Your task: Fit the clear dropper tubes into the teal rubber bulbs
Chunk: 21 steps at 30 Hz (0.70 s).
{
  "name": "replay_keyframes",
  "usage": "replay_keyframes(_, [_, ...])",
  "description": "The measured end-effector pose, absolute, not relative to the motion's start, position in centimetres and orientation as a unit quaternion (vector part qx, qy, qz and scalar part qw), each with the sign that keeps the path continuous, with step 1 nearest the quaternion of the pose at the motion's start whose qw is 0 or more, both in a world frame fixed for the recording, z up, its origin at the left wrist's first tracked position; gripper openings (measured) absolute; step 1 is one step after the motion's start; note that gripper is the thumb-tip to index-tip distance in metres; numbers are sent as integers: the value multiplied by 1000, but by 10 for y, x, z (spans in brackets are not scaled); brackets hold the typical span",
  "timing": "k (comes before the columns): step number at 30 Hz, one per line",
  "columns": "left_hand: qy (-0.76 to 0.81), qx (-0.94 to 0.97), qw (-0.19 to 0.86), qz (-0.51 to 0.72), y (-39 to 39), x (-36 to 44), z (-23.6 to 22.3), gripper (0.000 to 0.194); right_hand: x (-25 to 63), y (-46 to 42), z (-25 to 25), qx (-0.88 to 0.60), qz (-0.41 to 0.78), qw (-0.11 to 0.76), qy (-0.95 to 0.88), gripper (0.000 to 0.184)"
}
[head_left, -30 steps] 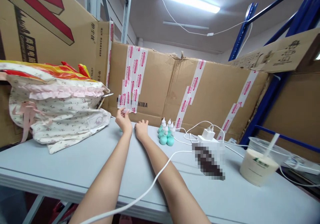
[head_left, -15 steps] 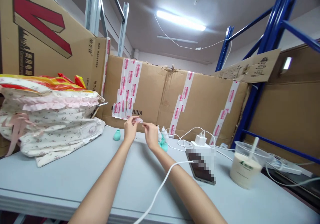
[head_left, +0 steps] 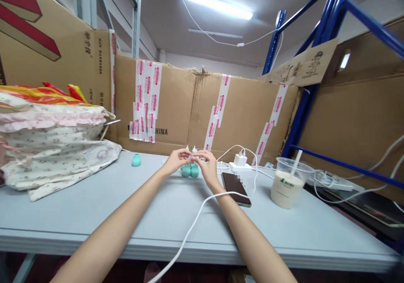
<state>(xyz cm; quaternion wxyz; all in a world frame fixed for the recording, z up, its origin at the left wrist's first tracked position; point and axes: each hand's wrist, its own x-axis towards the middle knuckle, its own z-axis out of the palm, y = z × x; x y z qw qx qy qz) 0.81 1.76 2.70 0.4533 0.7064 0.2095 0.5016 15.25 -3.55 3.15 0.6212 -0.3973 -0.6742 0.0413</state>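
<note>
My left hand (head_left: pixel 177 161) and my right hand (head_left: pixel 206 165) meet at the far middle of the grey table (head_left: pixel 94 215), fingers curled together over a cluster of small teal bottles with white tips (head_left: pixel 190 168). What the fingers pinch between them is too small to make out; half a second earlier it looked like a pink-and-white tape strip. A lone teal bottle (head_left: pixel 136 160) stands apart to the left. More strips of pink-printed tape (head_left: pixel 145 102) hang on the cardboard wall behind.
A pile of floral fabric (head_left: pixel 53 144) fills the table's left. A phone (head_left: pixel 236 183), a white charger (head_left: pixel 240 160) with cables, and a lidded drink cup with straw (head_left: pixel 286 183) sit right. Cardboard walls (head_left: pixel 246 118) and a blue rack (head_left: pixel 312 76) enclose the back.
My left hand came off the tape strips on the cardboard. Both hands moved together and right, over the teal bottles. The camera turned right.
</note>
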Motion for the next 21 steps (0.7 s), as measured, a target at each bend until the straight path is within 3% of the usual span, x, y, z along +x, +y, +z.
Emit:
replay_keyframes(8, [219, 707, 457, 493, 16, 5, 28, 37, 154, -26, 21, -382, 53, 642, -662, 12])
replay_keyframes(21, [241, 719, 432, 489, 15, 3, 29, 40, 158, -26, 21, -388, -90, 602, -692, 11])
